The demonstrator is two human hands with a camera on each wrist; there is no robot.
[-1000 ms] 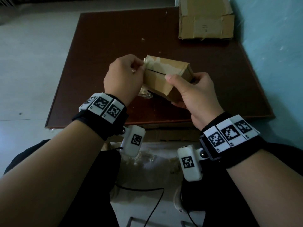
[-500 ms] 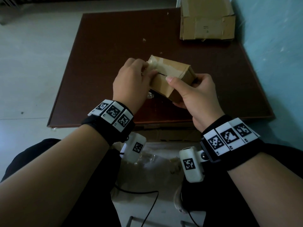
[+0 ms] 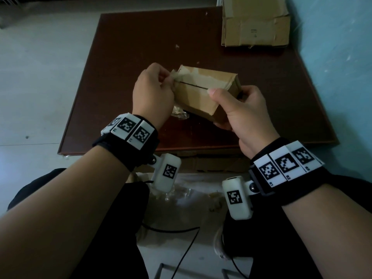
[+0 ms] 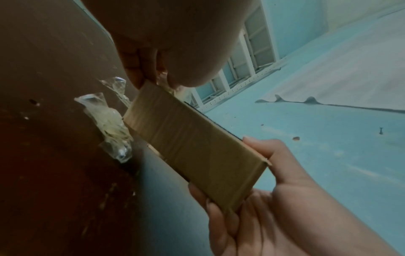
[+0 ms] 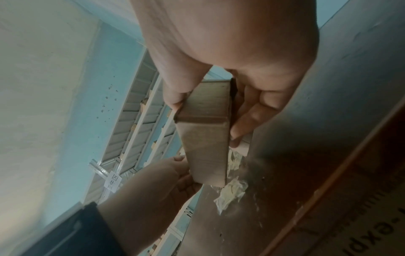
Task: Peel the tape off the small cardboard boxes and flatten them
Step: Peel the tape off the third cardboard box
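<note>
A small brown cardboard box (image 3: 203,91) (image 4: 195,138) (image 5: 206,143) is held above the dark brown table (image 3: 141,41), its top seam showing as a dark slit. My right hand (image 3: 239,109) (image 5: 219,97) grips the box's near right end, thumb on top, fingers underneath. My left hand (image 3: 155,93) (image 4: 153,72) pinches a loose end of clear tape (image 3: 174,74) at the box's left top corner. The left fingertips are hidden behind the knuckles in the head view.
A crumpled wad of peeled tape (image 3: 180,113) (image 4: 111,126) (image 5: 230,192) lies on the table under the box. A larger opened cardboard box (image 3: 255,25) stands at the far right corner by the blue wall (image 3: 338,57). Flat cardboard (image 3: 213,164) sticks out under the table's near edge.
The left hand shifted right along the box's left end, then back to the top left corner, picking at the tape. The right hand kept its grip; the box tilted slightly.
</note>
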